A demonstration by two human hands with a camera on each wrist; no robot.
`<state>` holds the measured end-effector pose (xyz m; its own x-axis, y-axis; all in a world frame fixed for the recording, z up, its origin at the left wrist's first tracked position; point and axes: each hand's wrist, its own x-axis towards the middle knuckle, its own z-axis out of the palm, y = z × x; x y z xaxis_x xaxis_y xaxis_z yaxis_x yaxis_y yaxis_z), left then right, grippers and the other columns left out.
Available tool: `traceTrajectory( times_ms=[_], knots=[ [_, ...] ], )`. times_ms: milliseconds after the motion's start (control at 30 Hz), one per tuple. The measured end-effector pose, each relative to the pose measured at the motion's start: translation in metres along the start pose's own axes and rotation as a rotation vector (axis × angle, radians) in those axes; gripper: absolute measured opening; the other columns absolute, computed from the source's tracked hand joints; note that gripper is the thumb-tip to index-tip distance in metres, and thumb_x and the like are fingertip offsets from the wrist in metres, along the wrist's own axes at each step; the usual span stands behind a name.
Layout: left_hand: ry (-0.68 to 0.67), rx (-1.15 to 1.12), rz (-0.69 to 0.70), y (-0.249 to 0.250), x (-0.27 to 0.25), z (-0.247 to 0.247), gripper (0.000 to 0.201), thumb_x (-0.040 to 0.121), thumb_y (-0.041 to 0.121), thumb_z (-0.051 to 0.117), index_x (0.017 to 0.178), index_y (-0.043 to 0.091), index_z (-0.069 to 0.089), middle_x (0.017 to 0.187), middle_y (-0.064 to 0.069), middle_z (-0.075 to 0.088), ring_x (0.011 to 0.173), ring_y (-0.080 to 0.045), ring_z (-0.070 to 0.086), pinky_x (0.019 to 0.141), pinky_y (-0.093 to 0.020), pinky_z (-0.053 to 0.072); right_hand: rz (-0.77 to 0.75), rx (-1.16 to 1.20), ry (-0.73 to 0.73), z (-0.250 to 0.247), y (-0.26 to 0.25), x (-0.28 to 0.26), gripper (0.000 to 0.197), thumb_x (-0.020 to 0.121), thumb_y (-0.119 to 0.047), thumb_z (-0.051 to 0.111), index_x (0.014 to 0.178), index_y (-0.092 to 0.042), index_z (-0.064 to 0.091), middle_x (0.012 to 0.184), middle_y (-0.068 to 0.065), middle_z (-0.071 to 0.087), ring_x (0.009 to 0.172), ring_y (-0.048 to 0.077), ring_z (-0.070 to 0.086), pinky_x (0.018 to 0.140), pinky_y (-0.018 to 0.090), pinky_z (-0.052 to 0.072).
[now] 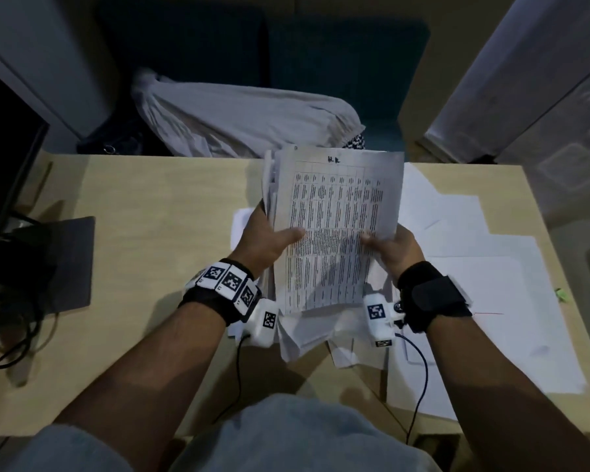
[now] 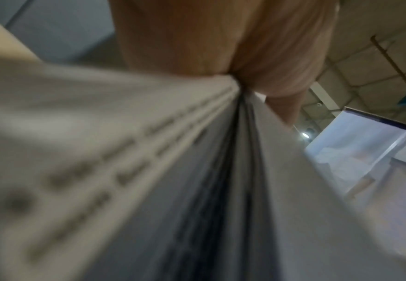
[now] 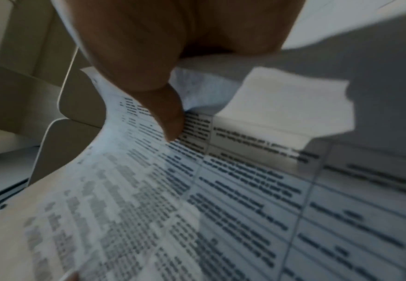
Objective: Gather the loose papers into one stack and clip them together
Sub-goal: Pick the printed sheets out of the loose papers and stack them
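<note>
Two hands hold an uneven stack of papers (image 1: 334, 229) above a wooden table (image 1: 157, 253).

The left hand (image 1: 266, 238) grasps the stack at 9 o'clock, the right hand (image 1: 394, 248) at 3 o'clock, thumbs lying on the printed top sheet. More loose white sheets (image 1: 484, 284) lie on the table beneath, spreading toward 4 o'clock.

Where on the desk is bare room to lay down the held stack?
Bare desk lies left of the stack, between the dark pad and the left hand. The right side is crowded with loose sheets, and more lie under both wrists.
</note>
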<state>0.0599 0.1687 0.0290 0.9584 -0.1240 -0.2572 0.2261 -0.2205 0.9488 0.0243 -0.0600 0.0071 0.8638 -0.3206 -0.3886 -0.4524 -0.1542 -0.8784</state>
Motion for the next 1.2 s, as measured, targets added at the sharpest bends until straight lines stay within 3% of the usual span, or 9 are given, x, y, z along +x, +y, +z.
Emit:
traceTrajectory(
  times_ms=[133,300,433,500,633,767,867,1000,1200],
  knots=[
    [-0.004,-0.085,-0.043,-0.009,0.001,0.004,0.048,0.075,0.006,0.076,0.118,0.012,0.057,0.108,0.001,0.069,0.100,-0.011,0.066,0.094,-0.035,0.051,-0.012,0.022,0.037,-0.001,0.007,-0.003,0.027,0.083,-0.014,0.070,0.109,-0.011,0.060,0.106,0.012,0.066,0.102,0.031,0.063,0.095,0.047,0.050],
    [-0.017,-0.135,-0.147,-0.017,0.004,0.011,0.027,0.079,0.015,0.076,0.101,0.022,0.062,0.099,0.004,0.071,0.092,-0.009,0.067,0.087,-0.028,0.051,-0.034,0.122,0.013,-0.001,0.015,-0.010,0.062,0.072,-0.031,0.075,0.125,-0.009,0.053,0.118,0.009,0.064,0.105,0.024,0.063,0.089,0.039,0.052],
    [-0.100,-0.104,-0.166,-0.031,0.001,0.015,0.030,0.090,0.031,0.063,0.116,0.018,0.059,0.105,0.005,0.066,0.099,-0.013,0.062,0.079,-0.024,0.048,0.005,-0.176,0.003,-0.008,0.030,-0.009,0.040,0.083,-0.019,0.070,0.120,-0.011,0.056,0.106,0.001,0.063,0.098,0.020,0.059,0.086,0.030,0.044],
    [0.026,0.030,-0.171,-0.054,0.002,0.008,0.031,0.092,0.036,0.058,0.117,0.016,0.060,0.108,0.005,0.063,0.104,-0.018,0.059,0.084,-0.027,0.045,0.028,-0.214,0.081,-0.014,0.040,-0.009,0.034,0.085,-0.015,0.067,0.118,-0.009,0.059,0.102,0.002,0.062,0.094,0.020,0.058,0.082,0.028,0.044],
    [0.265,0.733,-0.487,-0.111,-0.002,-0.019,0.077,0.075,0.046,0.074,0.132,0.004,0.041,0.138,-0.017,0.035,0.129,-0.036,0.034,0.103,-0.042,0.036,0.103,-0.239,0.193,-0.032,0.060,-0.007,0.033,0.084,-0.012,0.066,0.115,-0.006,0.060,0.092,0.008,0.061,0.075,0.023,0.055,0.067,0.027,0.044],
    [0.247,0.717,-0.630,-0.125,-0.006,-0.020,0.100,0.065,0.052,0.079,0.136,0.003,0.028,0.137,-0.019,0.030,0.126,-0.041,0.038,0.103,-0.047,0.038,0.109,-0.299,0.211,-0.044,0.068,-0.011,0.033,0.083,-0.010,0.068,0.116,-0.007,0.061,0.095,0.012,0.062,0.078,0.026,0.058,0.070,0.029,0.046],
    [0.274,0.488,-0.685,-0.120,0.006,-0.018,0.083,0.073,0.041,0.075,0.134,0.004,0.034,0.136,-0.019,0.037,0.118,-0.043,0.048,0.097,-0.046,0.045,0.139,-0.300,0.229,-0.044,0.074,-0.011,0.032,0.083,-0.012,0.069,0.114,-0.006,0.061,0.094,0.015,0.064,0.078,0.027,0.060,0.074,0.036,0.054],
    [0.188,0.485,-0.509,-0.111,0.014,-0.026,0.027,0.087,0.017,0.054,0.107,0.002,0.063,0.113,-0.019,0.065,0.102,-0.037,0.061,0.082,-0.034,0.048,0.167,-0.292,0.225,-0.040,0.077,-0.010,0.021,0.084,-0.014,0.067,0.103,-0.008,0.058,0.086,0.015,0.063,0.072,0.029,0.059,0.075,0.042,0.056],
    [0.283,0.487,-0.430,-0.113,0.002,-0.046,0.037,0.079,0.026,0.075,0.111,0.009,0.069,0.107,-0.013,0.071,0.098,-0.029,0.065,0.083,-0.029,0.051,0.164,-0.203,0.216,-0.036,0.077,-0.008,0.023,0.085,-0.009,0.065,0.107,-0.008,0.058,0.081,0.014,0.061,0.067,0.026,0.056,0.068,0.036,0.052]
  ],
)
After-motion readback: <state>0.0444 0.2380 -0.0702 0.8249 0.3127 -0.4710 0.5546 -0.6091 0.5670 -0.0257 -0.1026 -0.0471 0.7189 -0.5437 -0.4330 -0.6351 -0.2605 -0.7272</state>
